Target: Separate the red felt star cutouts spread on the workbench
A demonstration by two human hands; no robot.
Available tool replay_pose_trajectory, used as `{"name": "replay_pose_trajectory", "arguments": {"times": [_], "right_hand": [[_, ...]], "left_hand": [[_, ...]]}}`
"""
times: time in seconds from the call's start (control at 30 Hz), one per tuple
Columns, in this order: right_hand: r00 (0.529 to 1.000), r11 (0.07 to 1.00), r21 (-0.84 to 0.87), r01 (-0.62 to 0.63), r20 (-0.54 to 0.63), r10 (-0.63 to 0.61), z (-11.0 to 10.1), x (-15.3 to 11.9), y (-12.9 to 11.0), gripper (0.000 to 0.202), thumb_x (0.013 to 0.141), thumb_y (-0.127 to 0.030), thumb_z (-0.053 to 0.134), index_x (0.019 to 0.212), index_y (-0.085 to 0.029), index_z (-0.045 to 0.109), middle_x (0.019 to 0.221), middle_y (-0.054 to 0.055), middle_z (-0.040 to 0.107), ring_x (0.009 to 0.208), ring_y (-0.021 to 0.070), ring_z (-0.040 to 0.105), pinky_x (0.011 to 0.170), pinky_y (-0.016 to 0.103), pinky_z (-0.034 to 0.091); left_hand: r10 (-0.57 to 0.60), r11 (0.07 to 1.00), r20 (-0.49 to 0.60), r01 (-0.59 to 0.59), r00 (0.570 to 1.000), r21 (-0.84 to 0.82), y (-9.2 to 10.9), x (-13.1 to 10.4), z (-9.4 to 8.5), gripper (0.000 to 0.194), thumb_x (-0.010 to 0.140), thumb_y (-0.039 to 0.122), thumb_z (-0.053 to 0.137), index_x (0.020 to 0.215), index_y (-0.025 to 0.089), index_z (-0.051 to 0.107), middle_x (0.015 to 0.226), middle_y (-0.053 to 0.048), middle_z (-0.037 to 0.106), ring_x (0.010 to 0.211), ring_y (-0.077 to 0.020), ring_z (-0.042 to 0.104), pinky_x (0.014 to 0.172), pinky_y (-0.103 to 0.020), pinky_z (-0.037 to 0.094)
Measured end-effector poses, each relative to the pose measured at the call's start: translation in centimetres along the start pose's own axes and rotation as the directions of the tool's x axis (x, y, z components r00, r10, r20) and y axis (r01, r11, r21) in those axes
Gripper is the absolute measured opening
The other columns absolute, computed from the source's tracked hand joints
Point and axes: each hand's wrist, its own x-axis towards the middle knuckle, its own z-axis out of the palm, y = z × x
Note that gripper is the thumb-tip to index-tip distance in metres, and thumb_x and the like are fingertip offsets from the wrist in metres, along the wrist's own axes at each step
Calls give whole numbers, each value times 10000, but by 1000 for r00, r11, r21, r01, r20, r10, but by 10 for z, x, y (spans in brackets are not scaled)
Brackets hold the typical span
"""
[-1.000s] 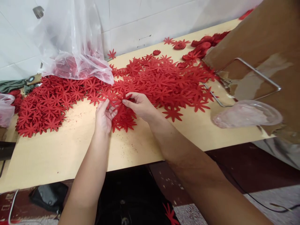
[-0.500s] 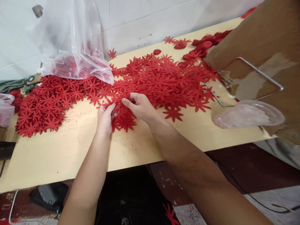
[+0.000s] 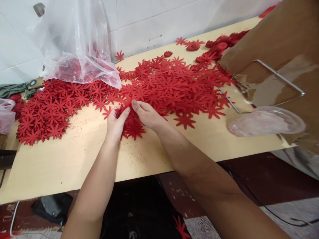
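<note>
My left hand [image 3: 117, 121] and my right hand [image 3: 146, 114] are close together over the table's middle, thumbs nearly touching. Both are closed on a red flower-shaped piece [image 3: 128, 108], partly hidden by the fingers. Just under them lies a small cluster of red flower pieces [image 3: 134, 129]. Behind and to the right spreads a large pile of the same pieces [image 3: 171, 83]; another pile [image 3: 50, 113] is at the left.
A clear plastic bag [image 3: 82, 63] with red pieces stands at the back left. At the right are a leaning brown cardboard [image 3: 281, 49], a metal wire frame [image 3: 279, 76] and a clear plastic container [image 3: 266, 122]. The wooden table's [image 3: 82, 166] front edge crosses below my forearms.
My left hand has moved slightly right and up, bringing its thumb closer to my right hand. My right hand has shifted slightly, its thumb now higher.
</note>
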Motion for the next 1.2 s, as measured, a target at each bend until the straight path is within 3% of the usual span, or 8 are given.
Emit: {"name": "replay_pose_trajectory", "arguments": {"times": [0.23, 0.37, 0.47, 0.57, 0.67, 0.87, 1.07, 1.2], "right_hand": [[982, 992, 121, -44, 188, 21, -3, -4, -3, 419, 599, -538, 753, 693, -196, 529, 632, -29, 525, 625, 109, 496, 639, 269, 454], [995, 987, 144, -66, 90, 53, -7, -2, -1, 307, 624, -419, 757, 713, -182, 583, 619, -25, 550, 608, 115, 521, 630, 284, 467], [999, 990, 137, -38, -30, 43, -12, 2, 3, 269, 619, -352, 772, 710, -177, 589, 640, -20, 563, 600, 109, 517, 602, 270, 447], [992, 997, 75, -2, -127, 12, -17, 6, 6, 300, 643, -387, 761, 640, -190, 535, 572, -37, 505, 533, 90, 447, 520, 250, 368], [990, 1000, -13, -4, -142, 2, -20, 6, 7, 397, 667, -473, 733, 571, -203, 458, 495, -47, 436, 475, 78, 378, 464, 246, 275], [995, 994, -105, 30, -88, -40, -14, 2, 4, 448, 658, -536, 719, 552, -200, 443, 490, -57, 367, 482, 67, 307, 467, 255, 235], [985, 999, -35, 36, -165, -41, -10, 4, 5, 508, 627, -664, 663, 550, -196, 484, 526, -38, 426, 522, 84, 367, 510, 262, 322], [999, 997, 68, 41, -27, -39, -7, 2, 2, 487, 594, -657, 695, 655, -204, 528, 596, -27, 506, 579, 105, 445, 577, 269, 402]], "left_hand": [[27, 995, -172, -44, 985, -94, 4, 9, -8, 207, 701, 296, 721, 689, 182, 548, 550, 74, 503, 469, -43, 420, 511, -199, 347], [21, 996, -241, -42, 970, -80, 7, 13, -12, 236, 704, 315, 721, 672, 175, 533, 547, 69, 495, 482, -47, 437, 515, -194, 354], [47, 999, -214, -52, 976, -16, 4, 11, -10, 183, 703, 272, 728, 798, 184, 598, 667, 45, 603, 625, -73, 565, 681, -218, 457], [100, 995, -131, -96, 986, 40, -1, 9, -6, 290, 702, 232, 731, 970, 207, 622, 908, 4, 684, 872, -112, 634, 874, -273, 467], [132, 989, -92, -124, 987, 81, -4, 8, -6, 270, 733, 254, 706, 991, 207, 642, 976, -12, 688, 953, -122, 629, 937, -291, 446], [120, 989, 13, -121, 993, 86, 1, 4, -5, 142, 729, 299, 709, 832, 203, 698, 883, -7, 697, 897, -121, 635, 906, -273, 455], [95, 992, 58, -100, 994, 77, 1, 0, 0, 133, 666, 261, 758, 757, 193, 688, 751, 18, 673, 727, -94, 612, 811, -254, 469], [78, 996, 29, -79, 997, 38, 2, 2, -1, 140, 672, 270, 750, 750, 190, 666, 735, 21, 659, 699, -89, 603, 781, -252, 473]]}}
